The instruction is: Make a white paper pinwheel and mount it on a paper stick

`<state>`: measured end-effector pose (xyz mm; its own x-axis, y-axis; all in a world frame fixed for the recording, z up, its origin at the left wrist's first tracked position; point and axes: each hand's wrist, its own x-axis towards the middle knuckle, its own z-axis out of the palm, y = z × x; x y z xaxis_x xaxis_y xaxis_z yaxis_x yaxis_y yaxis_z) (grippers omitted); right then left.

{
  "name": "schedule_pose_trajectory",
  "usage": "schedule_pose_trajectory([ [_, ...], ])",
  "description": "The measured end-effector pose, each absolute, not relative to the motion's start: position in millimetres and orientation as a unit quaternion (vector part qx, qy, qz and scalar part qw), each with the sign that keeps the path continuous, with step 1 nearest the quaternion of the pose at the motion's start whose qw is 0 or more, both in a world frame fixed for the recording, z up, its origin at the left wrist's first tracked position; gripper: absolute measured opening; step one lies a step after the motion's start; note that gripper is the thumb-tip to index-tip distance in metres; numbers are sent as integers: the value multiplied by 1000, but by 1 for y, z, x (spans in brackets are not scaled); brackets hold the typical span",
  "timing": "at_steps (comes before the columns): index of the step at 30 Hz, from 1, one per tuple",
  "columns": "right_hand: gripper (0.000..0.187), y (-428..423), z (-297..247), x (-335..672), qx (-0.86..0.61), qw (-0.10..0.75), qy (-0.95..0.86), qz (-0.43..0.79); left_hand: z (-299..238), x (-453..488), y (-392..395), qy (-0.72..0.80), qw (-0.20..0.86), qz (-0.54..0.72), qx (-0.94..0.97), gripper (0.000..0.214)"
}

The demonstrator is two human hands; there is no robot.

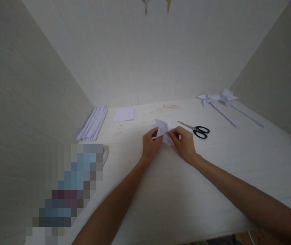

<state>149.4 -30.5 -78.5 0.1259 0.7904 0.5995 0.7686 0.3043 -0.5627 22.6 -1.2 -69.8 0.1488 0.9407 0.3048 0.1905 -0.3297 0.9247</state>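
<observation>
Between my two hands is a white paper pinwheel head [162, 128], its blades curled and folded toward the middle. My left hand [151, 144] is closed on its left and lower side, fingers behind the paper. With thumb and fingertips, my right hand [184, 141] pinches near the centre of the pinwheel head; whether anything small is in that pinch is hidden. Just beyond my right hand, scissors with black handles [199, 132] lie on the table, blades slightly apart or shut, pointing to the back left.
Rolled white paper sticks [93, 123] lie stacked at the left, beside square white paper sheets [124, 114]. Small tan pieces [169, 107] are scattered at the back. Two finished-looking paper pinwheels on sticks [224, 114] lie at the back right. Walls enclose the table [176, 204]; a blurred-out object sits left.
</observation>
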Motion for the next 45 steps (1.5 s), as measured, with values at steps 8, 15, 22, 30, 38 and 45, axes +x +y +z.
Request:
schedule_pose_trajectory([
  [8,25,-29,-75,149,-612,470,-635,48,-73,22,0,400,388,461,690,29],
  [15,26,-27,-74,151,-623,472,-613,114,-75,21,2,399,411,440,692,30],
  [22,25,-25,-75,152,-623,469,-611,135,-76,21,4,415,414,422,691,29],
  [30,24,-23,-75,152,-626,478,-600,142,-76,23,4,423,421,421,683,29],
  [38,24,-25,-74,152,-626,471,-607,136,-75,24,4,431,410,418,687,27],
  [45,24,-25,-74,152,-624,463,-619,112,-73,24,3,435,411,417,684,24],
])
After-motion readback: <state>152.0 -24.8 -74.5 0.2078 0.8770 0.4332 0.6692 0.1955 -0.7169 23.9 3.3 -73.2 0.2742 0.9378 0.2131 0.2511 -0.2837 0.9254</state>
